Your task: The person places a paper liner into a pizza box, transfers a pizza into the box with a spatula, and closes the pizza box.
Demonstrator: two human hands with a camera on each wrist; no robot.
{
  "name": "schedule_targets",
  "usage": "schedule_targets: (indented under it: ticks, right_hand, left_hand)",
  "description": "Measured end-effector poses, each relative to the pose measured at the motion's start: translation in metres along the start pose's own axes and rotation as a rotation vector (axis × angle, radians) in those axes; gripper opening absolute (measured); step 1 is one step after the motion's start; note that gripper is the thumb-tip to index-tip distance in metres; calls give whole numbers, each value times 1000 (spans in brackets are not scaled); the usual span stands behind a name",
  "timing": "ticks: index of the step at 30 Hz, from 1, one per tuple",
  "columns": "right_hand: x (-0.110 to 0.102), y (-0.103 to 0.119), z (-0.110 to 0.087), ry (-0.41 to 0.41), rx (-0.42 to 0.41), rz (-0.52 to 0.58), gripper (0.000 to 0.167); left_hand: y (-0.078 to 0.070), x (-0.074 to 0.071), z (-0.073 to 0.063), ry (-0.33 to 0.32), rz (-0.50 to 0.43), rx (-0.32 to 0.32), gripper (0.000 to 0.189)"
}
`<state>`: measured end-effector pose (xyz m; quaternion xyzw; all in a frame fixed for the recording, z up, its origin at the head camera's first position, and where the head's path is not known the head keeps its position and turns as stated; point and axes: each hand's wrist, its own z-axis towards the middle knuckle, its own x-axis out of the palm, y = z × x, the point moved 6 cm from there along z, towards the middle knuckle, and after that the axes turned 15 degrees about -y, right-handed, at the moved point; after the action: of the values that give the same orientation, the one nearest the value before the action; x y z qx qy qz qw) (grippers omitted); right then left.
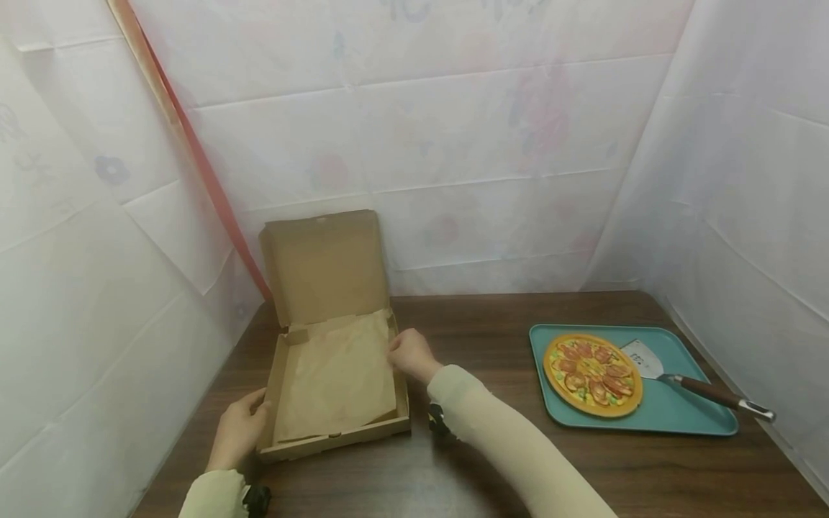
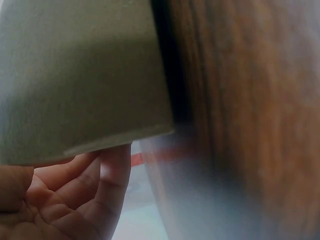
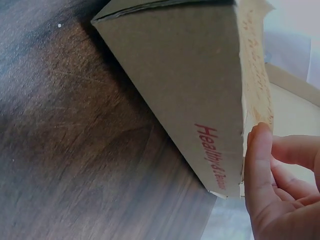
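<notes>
An open cardboard pizza box (image 1: 372, 434) sits on the table, its lid (image 1: 327, 270) raised at the back. A sheet of brown paper (image 1: 337, 381) lines its base. My right hand (image 1: 413, 354) pinches the paper's right edge between thumb and index finger, over the box's right wall. In the right wrist view, the paper (image 3: 256, 65) stands above the wall (image 3: 185, 75), which carries red lettering. My left hand (image 1: 238, 429) holds the box's left wall near the front corner; in the left wrist view, curled fingers (image 2: 112, 185) meet the cardboard edge.
To the right, a teal tray (image 1: 693, 417) holds a pizza (image 1: 592, 374) and a pizza server (image 1: 706, 392) whose handle reaches past the tray's edge. White sheeting (image 1: 453, 144) hangs around the back and sides of the wooden table (image 1: 479, 360).
</notes>
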<state>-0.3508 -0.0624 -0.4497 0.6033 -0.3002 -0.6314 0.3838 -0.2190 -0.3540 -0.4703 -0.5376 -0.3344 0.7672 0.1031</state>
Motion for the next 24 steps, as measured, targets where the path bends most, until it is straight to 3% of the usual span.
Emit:
schedule_targets:
  ticks: [8, 11, 16, 24]
  right_hand:
    - [4, 5, -4, 9, -21, -33, 26]
    - [7, 6, -4, 22, -28, -35, 11]
    - [10, 9, -5, 36, -53, -26, 45]
    - [13, 13, -7, 31, -75, -91, 46]
  left_hand:
    - [0, 0, 0, -4, -5, 4, 46]
    - [0, 0, 0, -3, -7, 0, 46]
    - [0, 1, 0, -3, -12, -4, 45]
    - [1, 1, 0, -3, -12, -3, 45]
